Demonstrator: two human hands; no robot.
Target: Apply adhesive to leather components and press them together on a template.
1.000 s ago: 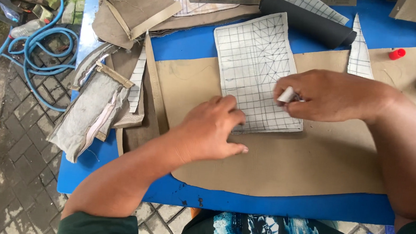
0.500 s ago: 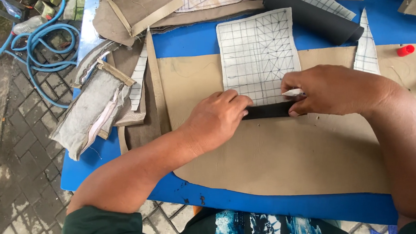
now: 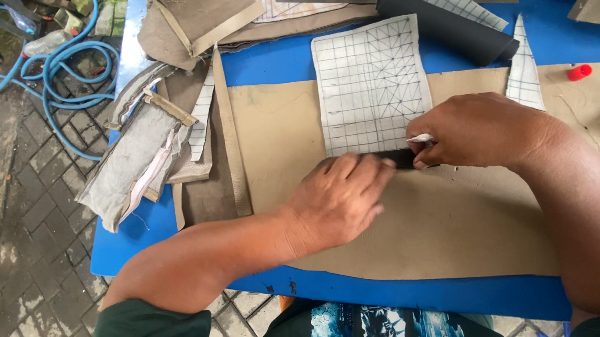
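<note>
Blue desk [image 3: 403, 290] w/ a big tan sheet [image 3: 447, 224] spread over most of it. On the sheet's upper part lies a white grid-marked pattern card [image 3: 369, 83]. My left hand [image 3: 339, 198] lies flat, fingers spread, pressing on the sheet just below the card's bottom edge. My right hand [image 3: 480, 130] is curled tight round a small white marker piece [image 3: 421, 138], tip at the card's lower right corner. A dark strip [image 3: 400, 157] shows btwn both hands, touching my left fingertips.

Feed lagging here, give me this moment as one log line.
left hand: pressing tan sheet | right hand: holding white marker at grid template edge
</note>
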